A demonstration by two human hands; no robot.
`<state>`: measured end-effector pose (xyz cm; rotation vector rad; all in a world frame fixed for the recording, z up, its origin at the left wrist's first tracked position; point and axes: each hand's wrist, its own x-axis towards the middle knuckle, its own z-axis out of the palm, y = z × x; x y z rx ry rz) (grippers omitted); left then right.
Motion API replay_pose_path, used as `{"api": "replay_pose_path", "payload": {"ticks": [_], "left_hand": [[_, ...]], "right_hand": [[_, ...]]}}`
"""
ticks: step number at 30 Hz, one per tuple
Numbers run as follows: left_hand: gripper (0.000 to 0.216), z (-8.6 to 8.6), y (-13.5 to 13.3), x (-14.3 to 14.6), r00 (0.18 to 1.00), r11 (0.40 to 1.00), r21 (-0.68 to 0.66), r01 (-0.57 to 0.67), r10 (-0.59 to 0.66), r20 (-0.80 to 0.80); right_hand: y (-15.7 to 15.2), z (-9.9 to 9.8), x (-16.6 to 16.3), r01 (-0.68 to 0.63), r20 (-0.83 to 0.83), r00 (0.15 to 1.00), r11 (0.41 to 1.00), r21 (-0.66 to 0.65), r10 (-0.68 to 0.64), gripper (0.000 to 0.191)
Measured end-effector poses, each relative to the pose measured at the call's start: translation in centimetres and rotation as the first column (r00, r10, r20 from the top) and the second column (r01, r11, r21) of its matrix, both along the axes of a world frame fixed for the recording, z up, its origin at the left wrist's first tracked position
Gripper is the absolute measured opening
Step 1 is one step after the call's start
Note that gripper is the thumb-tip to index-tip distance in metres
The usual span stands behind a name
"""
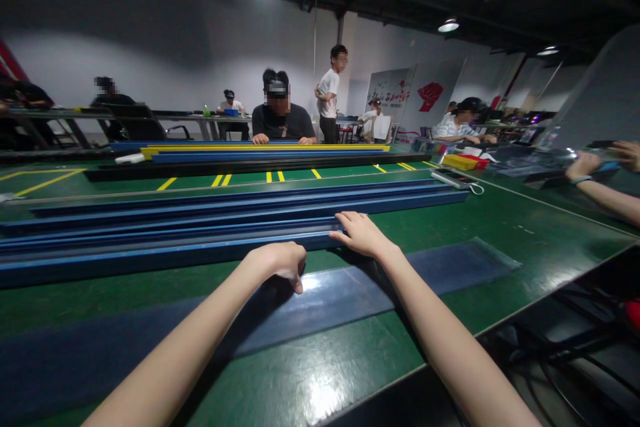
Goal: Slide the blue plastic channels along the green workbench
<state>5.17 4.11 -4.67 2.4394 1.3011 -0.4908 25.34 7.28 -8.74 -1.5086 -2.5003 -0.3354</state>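
Several long blue channel strips lie side by side across the green table. My left hand is curled at the near edge of the closest strip, its fingers bent down onto a flat dark blue sheet that lies along the table's front. What the curled fingers hold, if anything, is hidden. My right hand rests with its fingers stretched over the right end of the same strip, pressing on its top.
More blue, yellow and black strips lie at the far side, where a seated person works. Another person's arm reaches in from the right. A white device with a cable and a yellow box sit at right. The table edge drops off at lower right.
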Motion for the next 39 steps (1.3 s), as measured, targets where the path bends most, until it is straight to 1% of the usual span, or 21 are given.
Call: {"api": "replay_pose_path", "payload": {"ticks": [5,10,16,19,21,25,27,30,34,36,39], "left_hand": [[0.025,-0.6,0.4,-0.1,1.0,1.0,0.01,0.02,-0.02,-0.007],[0.02,-1.4,1.1,-0.5,0.997,0.999,-0.043,-0.004,0.007,0.077],[0.008,-1.4,1.1,-0.5,0.991,0.999,-0.021,-0.044,0.047,0.124],[0.007,-1.1,1.0,-0.5,0.986,0.997,-0.036,-0.073,0.077,0.145],[0.009,-0.8,0.9,-0.5,0.988,0.997,0.008,-0.079,0.077,0.136],[0.011,0.1,0.5,-0.5,0.989,0.99,0.14,-0.03,0.009,0.149],[0.009,0.6,0.3,-0.6,0.983,0.988,0.153,-0.01,-0.018,0.181],[0.009,1.1,0.2,-0.6,0.967,0.984,0.176,-0.014,-0.032,0.253],[0.011,1.4,0.3,-0.6,0.94,0.958,0.272,-0.096,-0.003,0.342],[0.013,1.4,0.4,-0.7,0.933,0.927,0.34,-0.16,0.03,0.358],[0.014,1.5,0.5,-0.8,0.928,0.88,0.414,-0.232,0.072,0.366]], "right_hand": [[-0.1,0.0,-0.1,0.01,-0.005,1.0,1.0,-0.015,-0.011,0.054],[-0.1,0.1,-0.1,0.017,-0.005,1.0,1.0,-0.022,-0.017,0.054],[-0.2,0.2,-0.1,0.016,0.0,1.0,1.0,-0.026,-0.016,0.055],[-0.2,0.2,-0.1,0.007,-0.006,1.0,1.0,-0.021,-0.007,0.056],[-0.2,0.2,0.0,0.006,-0.008,1.0,1.0,-0.023,-0.006,0.056],[-0.1,0.2,0.2,-0.011,-0.016,1.0,1.0,-0.015,0.011,0.054],[-0.1,0.5,0.4,-0.025,-0.04,0.999,0.999,0.03,0.026,0.049],[-0.3,1.4,0.6,-0.029,-0.11,0.993,0.989,0.144,0.046,0.041],[-1.1,2.4,0.2,-0.027,-0.214,0.972,0.957,0.289,0.092,0.039],[-1.4,2.5,-0.2,-0.041,-0.233,0.965,0.946,0.322,0.122,0.039],[-1.7,2.2,-0.9,-0.092,-0.217,0.961,0.94,0.329,0.17,0.037]]}}
